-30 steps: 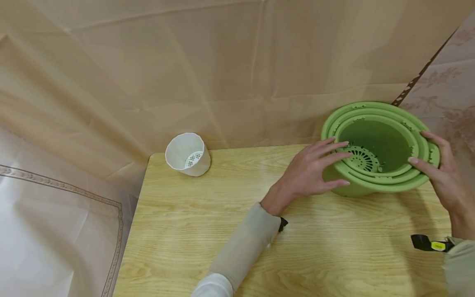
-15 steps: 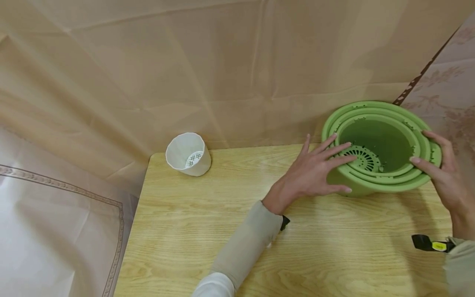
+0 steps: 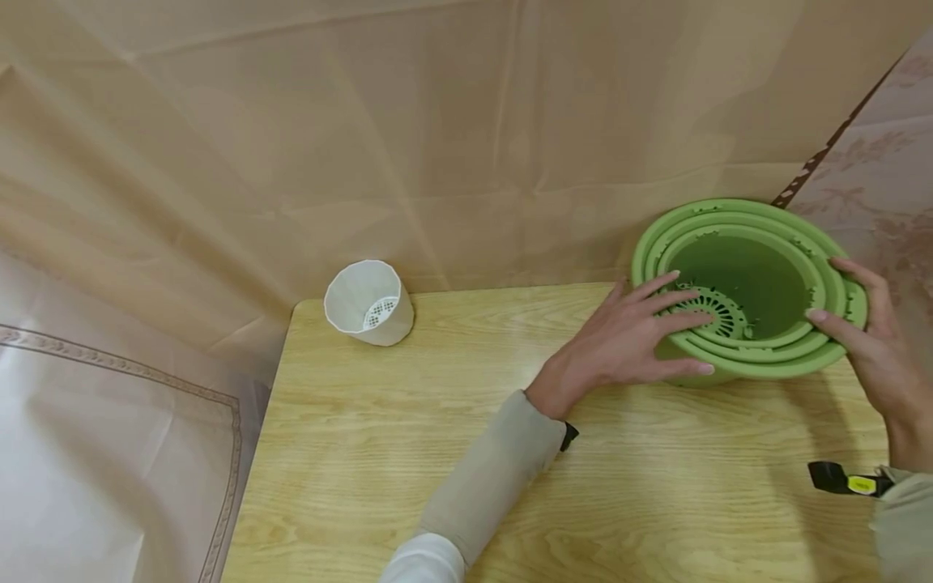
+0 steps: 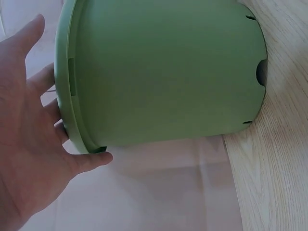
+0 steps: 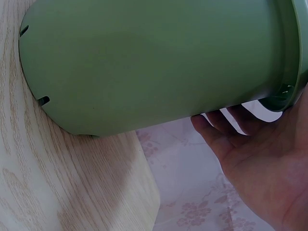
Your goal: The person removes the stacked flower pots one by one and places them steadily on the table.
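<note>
Nested green pots (image 3: 751, 291) stand at the desk's (image 3: 437, 453) far right. The left hand (image 3: 627, 344) and right hand (image 3: 867, 348), fingers straight, press the rims from either side. Wrist views show the outer wall and base notches. A white pot (image 3: 369, 302) lies far left; curtain (image 3: 364, 121) behind.

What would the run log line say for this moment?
left hand: touching green pots' rim | right hand: on opposite rim | white pot: apart

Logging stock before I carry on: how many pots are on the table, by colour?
Round green plastic pots, nested in one stack: 3, by the rims showing
Small white plastic pot, at the table's far left corner: 1
Total: 4
</note>
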`<state>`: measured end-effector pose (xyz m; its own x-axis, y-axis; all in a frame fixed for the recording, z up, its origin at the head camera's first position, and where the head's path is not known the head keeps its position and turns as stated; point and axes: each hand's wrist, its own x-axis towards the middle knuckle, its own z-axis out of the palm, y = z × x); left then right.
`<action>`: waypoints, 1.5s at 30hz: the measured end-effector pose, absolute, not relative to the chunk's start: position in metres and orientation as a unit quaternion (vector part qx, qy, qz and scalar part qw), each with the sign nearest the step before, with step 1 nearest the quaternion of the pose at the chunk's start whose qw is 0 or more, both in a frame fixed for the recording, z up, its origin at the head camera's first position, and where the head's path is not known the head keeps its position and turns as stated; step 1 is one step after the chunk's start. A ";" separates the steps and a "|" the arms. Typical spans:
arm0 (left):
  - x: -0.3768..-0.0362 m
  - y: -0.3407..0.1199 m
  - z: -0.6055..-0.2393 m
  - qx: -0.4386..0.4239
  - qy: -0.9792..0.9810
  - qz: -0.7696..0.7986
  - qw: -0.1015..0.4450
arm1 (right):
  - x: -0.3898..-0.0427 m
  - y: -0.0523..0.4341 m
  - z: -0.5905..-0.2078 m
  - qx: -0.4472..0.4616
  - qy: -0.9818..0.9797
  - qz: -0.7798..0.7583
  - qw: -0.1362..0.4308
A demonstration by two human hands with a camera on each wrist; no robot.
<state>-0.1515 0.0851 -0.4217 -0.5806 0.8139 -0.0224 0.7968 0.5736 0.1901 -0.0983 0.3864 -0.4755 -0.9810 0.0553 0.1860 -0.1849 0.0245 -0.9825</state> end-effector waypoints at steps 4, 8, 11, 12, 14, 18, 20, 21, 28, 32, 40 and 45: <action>-0.152 0.089 -0.422 0.454 0.885 0.078 0.067 | -0.098 0.386 -0.476 0.048 -0.715 0.692 0.084; -0.153 0.092 -0.422 0.453 0.885 0.076 0.078 | -0.098 0.387 -0.477 0.055 -0.711 0.696 0.085; -0.153 0.093 -0.422 0.453 0.884 0.078 0.082 | -0.098 0.387 -0.476 0.056 -0.704 0.703 0.085; -0.153 0.093 -0.422 0.453 0.884 0.078 0.081 | -0.098 0.387 -0.476 0.056 -0.701 0.706 0.086; -0.154 0.094 -0.422 0.452 0.885 0.079 0.081 | -0.099 0.387 -0.476 0.056 -0.696 0.711 0.084; -0.155 0.095 -0.422 0.448 0.886 0.080 0.083 | -0.099 0.387 -0.476 0.056 -0.693 0.714 0.084; -0.155 0.096 -0.422 0.447 0.886 0.083 0.089 | -0.099 0.387 -0.476 0.057 -0.692 0.714 0.085; -0.155 0.096 -0.421 0.447 0.886 0.083 0.088 | -0.099 0.387 -0.476 0.058 -0.690 0.716 0.085; -0.157 0.100 -0.421 0.452 0.885 0.074 0.087 | -0.098 0.387 -0.477 0.062 -0.671 0.735 0.078; -0.158 0.103 -0.421 0.448 0.887 0.069 0.088 | -0.099 0.387 -0.476 0.057 -0.671 0.735 0.079; -0.160 0.109 -0.420 0.445 0.887 0.061 0.105 | -0.098 0.387 -0.476 0.063 -0.651 0.752 0.088; -0.163 0.109 -0.420 0.450 0.885 0.053 0.106 | -0.100 0.387 -0.478 0.064 -0.658 0.746 0.086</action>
<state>-0.1626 0.1092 -0.4201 -0.5717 0.8085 -0.1396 0.7860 0.5885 0.1893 -0.0996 0.3867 -0.4776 -0.9772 0.0443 0.2079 -0.2118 -0.1202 -0.9699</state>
